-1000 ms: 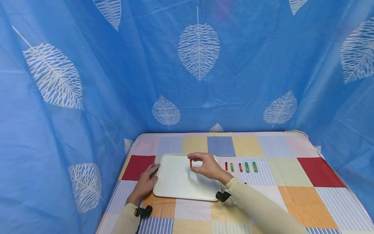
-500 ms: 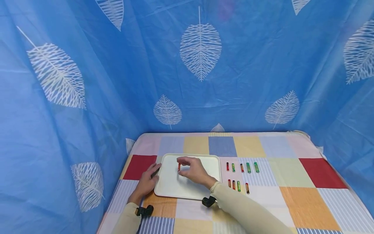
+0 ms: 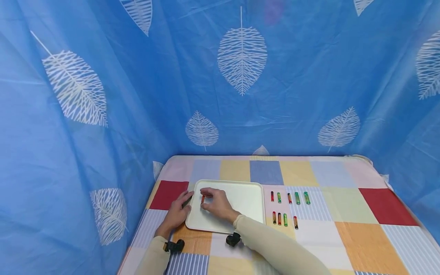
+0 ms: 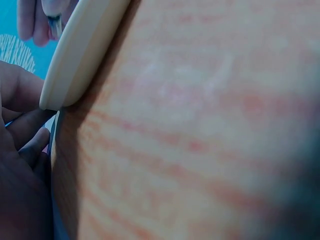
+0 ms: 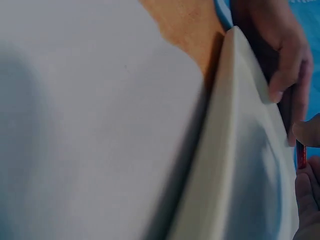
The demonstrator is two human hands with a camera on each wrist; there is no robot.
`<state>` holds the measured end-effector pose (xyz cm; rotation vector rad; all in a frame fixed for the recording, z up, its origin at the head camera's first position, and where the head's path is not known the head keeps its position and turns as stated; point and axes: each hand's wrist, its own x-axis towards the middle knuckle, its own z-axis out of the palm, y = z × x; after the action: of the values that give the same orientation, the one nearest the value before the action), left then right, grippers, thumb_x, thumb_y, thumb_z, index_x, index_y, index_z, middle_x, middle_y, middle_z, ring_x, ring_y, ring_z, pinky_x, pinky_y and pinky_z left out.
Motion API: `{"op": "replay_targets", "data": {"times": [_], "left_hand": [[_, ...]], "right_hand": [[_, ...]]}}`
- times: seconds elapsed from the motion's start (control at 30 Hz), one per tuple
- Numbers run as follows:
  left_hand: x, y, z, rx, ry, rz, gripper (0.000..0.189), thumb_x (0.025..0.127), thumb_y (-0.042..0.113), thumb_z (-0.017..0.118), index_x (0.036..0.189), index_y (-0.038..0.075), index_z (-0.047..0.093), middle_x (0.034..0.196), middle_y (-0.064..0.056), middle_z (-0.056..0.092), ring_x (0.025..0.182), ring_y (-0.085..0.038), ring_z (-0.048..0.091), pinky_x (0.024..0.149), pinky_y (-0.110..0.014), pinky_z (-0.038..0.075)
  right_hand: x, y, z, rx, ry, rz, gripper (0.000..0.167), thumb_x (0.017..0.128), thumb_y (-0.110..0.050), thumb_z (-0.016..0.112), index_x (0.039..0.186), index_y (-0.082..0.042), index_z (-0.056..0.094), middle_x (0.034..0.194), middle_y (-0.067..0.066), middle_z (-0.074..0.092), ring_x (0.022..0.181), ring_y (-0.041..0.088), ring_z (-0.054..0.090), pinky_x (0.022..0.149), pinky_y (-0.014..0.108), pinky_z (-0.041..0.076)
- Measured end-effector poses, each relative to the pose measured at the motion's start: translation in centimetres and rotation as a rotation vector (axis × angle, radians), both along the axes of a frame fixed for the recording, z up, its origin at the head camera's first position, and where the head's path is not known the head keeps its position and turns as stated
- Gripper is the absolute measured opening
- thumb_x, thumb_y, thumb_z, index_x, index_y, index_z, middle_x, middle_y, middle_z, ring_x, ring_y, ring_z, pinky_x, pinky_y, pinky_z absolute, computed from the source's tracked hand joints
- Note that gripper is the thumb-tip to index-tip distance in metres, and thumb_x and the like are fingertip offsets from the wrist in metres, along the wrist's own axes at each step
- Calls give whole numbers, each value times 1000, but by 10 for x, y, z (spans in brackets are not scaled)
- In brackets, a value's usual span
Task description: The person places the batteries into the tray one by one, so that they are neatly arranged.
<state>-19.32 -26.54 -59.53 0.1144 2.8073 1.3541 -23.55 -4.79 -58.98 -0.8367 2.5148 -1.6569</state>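
Observation:
A white tray (image 3: pixel 240 202) lies on the patchwork cloth. Over its left part my right hand (image 3: pixel 217 204) pinches a small red battery (image 3: pixel 203 199) between thumb and fingers. In the right wrist view the battery (image 5: pixel 301 154) shows dark at one end and red at the other. My left hand (image 3: pixel 177 214) rests at the tray's left rim, fingers fairly straight and thumb touching the edge. The left wrist view shows the left hand (image 4: pixel 22 125) against the tray's rim (image 4: pixel 75 60), with the right hand's fingertips beyond it.
Right of the tray lie two rows of batteries: a far row with red ones and green ones (image 3: pixel 297 198), and a near row with red ones (image 3: pixel 295 222) and a green one (image 3: pixel 285 219). A blue leaf-print curtain (image 3: pixel 292 76) hangs behind and beside the table.
My right hand has carried the red battery leftward across the tray, from its right half to near the left rim. The near battery row has come into view. My left hand stays put.

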Motion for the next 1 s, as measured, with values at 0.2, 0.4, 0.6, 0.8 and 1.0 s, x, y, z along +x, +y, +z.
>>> {"op": "replay_targets", "data": {"times": [0.2, 0.4, 0.6, 0.8, 1.0], "left_hand": [[-1, 0, -2, 9, 15, -17, 57, 103, -4, 57, 159, 6, 56, 173, -27, 39, 162, -51, 35, 130, -69, 31], [-3, -1, -3, 7, 44, -27, 59, 100, -7, 57, 158, 5, 58, 171, -29, 41, 160, -51, 37, 129, -69, 32], [-4, -1, -3, 28, 52, -27, 61, 98, -7, 58, 158, 5, 58, 170, -30, 42, 160, -52, 37, 129, -68, 32], [-6, 0, -4, 22, 32, -16, 61, 99, -6, 58, 159, 5, 57, 171, -28, 41, 161, -50, 37, 130, -67, 31], [-6, 0, -4, 12, 21, -7, 62, 99, -5, 59, 160, 7, 57, 172, -27, 41, 161, -50, 36, 130, -67, 30]], "right_hand": [[-3, -12, -8, 40, 17, 2, 52, 84, 5, 85, 135, 6, 72, 127, 18, 79, 116, 30, 78, 104, 36, 63], [-4, -23, -12, 101, 52, 14, 52, 86, 2, 87, 135, 2, 73, 127, 16, 80, 115, 26, 78, 102, 35, 63], [-3, -29, -7, 156, 40, -3, 50, 91, -4, 86, 139, -4, 73, 131, 13, 79, 117, 24, 76, 105, 38, 62], [-6, -32, -7, 162, 54, -12, 49, 91, -3, 86, 138, -3, 73, 131, 13, 79, 117, 24, 76, 106, 39, 62], [-7, -32, -8, 168, 54, -7, 50, 91, -4, 86, 139, -1, 72, 131, 12, 79, 117, 24, 76, 105, 37, 62]]}}
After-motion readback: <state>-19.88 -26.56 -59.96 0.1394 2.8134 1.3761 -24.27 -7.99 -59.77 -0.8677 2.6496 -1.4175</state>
